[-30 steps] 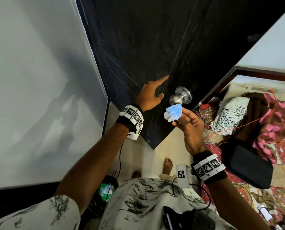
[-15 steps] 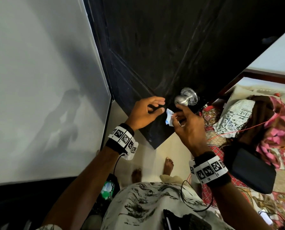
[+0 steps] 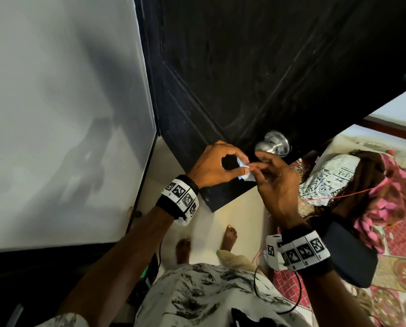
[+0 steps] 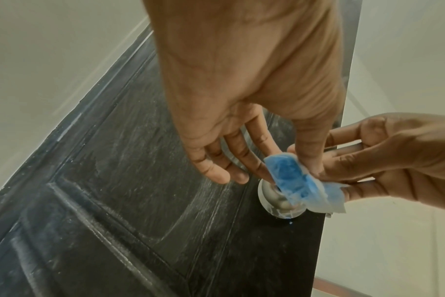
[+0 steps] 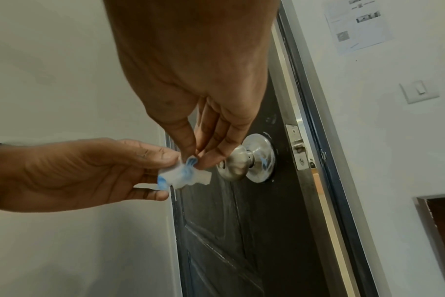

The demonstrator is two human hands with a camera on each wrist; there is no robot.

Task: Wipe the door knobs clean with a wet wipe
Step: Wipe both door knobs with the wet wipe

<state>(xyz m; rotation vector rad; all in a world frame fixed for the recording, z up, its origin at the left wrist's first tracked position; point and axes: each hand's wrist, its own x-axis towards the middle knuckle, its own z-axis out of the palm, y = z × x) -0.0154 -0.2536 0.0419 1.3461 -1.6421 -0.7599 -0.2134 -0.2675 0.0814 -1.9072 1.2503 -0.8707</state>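
A round silver door knob [image 3: 271,143] sits near the free edge of a black panelled door [image 3: 244,67]. Just below and left of it, both hands hold a small crumpled blue-and-white wet wipe [image 3: 248,177]. My left hand [image 3: 245,165] pinches it between thumb and forefinger. My right hand [image 3: 260,166] pinches its other end with thumb and fingertips. In the left wrist view the wipe [image 4: 290,176] hangs in front of the knob [image 4: 275,198]. From the right wrist, the wipe [image 5: 183,176] shows a short gap left of the knob [image 5: 238,164], apart from it.
A white wall [image 3: 55,114] stands left of the door. A bed with patterned and pink cloths [image 3: 374,185] and a dark bag [image 3: 348,253] lies at the right. My bare feet [image 3: 230,234] are on the pale floor. A latch plate [image 5: 296,146] marks the door's edge.
My left hand came off the door face and down to the wipe. My right hand rose toward the knob, and both now pinch the wipe, bunched smaller.
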